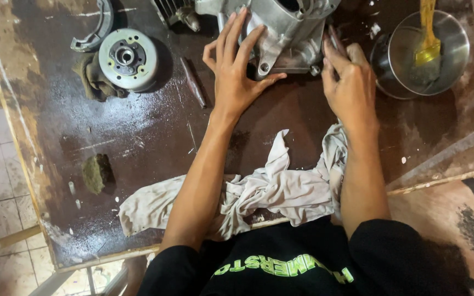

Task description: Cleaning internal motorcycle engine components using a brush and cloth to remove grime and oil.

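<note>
A grey cast-metal engine casing (286,27) sits at the far middle of a dark, oily worktable (138,137). My left hand (236,68) lies flat against the casing's near left side, fingers spread over its edge. My right hand (349,82) is at the casing's right side, its fingers closed around a thin dark tool (336,39) whose tip touches the casing. A crumpled white rag (270,192) lies under my forearms at the near edge.
A round flywheel (127,59) rests on a dirty cloth at far left, beside a curved metal part (97,30). A metal bowl (426,52) with a yellow-handled brush (428,38) stands far right. A slim rod (193,83) lies left of my left hand.
</note>
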